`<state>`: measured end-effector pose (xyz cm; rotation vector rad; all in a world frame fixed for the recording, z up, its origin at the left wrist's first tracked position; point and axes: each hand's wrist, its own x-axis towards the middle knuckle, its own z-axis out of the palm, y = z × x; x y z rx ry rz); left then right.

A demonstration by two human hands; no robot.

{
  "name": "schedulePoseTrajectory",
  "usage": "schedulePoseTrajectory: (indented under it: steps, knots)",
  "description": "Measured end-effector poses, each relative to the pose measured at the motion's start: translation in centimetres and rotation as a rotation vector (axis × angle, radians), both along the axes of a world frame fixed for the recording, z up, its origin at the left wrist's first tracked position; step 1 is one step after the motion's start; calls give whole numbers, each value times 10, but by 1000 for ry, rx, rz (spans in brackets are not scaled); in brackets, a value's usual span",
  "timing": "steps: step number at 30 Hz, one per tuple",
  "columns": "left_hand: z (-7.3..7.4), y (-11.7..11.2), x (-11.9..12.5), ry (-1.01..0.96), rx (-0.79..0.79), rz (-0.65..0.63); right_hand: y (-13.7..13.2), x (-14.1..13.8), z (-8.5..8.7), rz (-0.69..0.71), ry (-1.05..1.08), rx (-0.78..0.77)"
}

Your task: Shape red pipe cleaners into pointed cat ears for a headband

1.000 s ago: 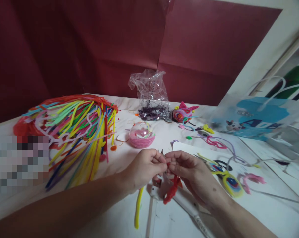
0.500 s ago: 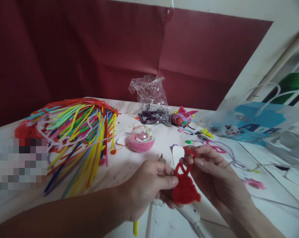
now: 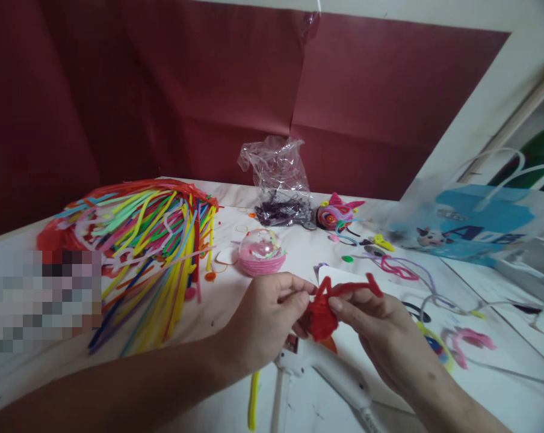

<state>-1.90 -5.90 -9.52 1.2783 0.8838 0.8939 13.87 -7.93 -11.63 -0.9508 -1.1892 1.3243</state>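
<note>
A red fuzzy pipe-cleaner piece (image 3: 322,322) is held between my two hands above the table. The fingers of my left hand (image 3: 272,319) pinch its left side. My right hand (image 3: 380,322) grips its upper right, with thumb and fingers closed on it; a bent red strand sticks out over those fingers. Below the piece lies a white hot glue gun (image 3: 339,376), its nozzle end partly hidden by my left hand. White paper (image 3: 344,275) lies behind the fingers.
Many coloured pipe cleaners (image 3: 163,240) spread across the left. A pink-based clear ball (image 3: 262,252), a clear plastic bag (image 3: 278,180) and a pink decorated ball (image 3: 337,213) stand behind. At right are a blue-printed bag (image 3: 475,219) and purple strands (image 3: 428,282).
The red piece has turned and sunk a little; its loops now point up and right. My right hand has shifted its grip lower, closer to my left. The view has swung slightly left.
</note>
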Motion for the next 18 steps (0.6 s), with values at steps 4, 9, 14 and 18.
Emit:
schedulePoseTrajectory:
  steps: [4, 9, 14, 18]
  knots:
    - [-1, 4, -2, -13, 33, -47, 1, -3, 2, -31, 53, -39]
    - [-7, 7, -2, -48, 193, -73, 0, -4, 4, -55, 98, -86]
    - [-17, 9, -4, 78, 561, -29, -5, -7, 4, -23, 123, -97]
    - [-17, 7, -8, 203, 840, 34, -8, -12, 6, -45, 139, -102]
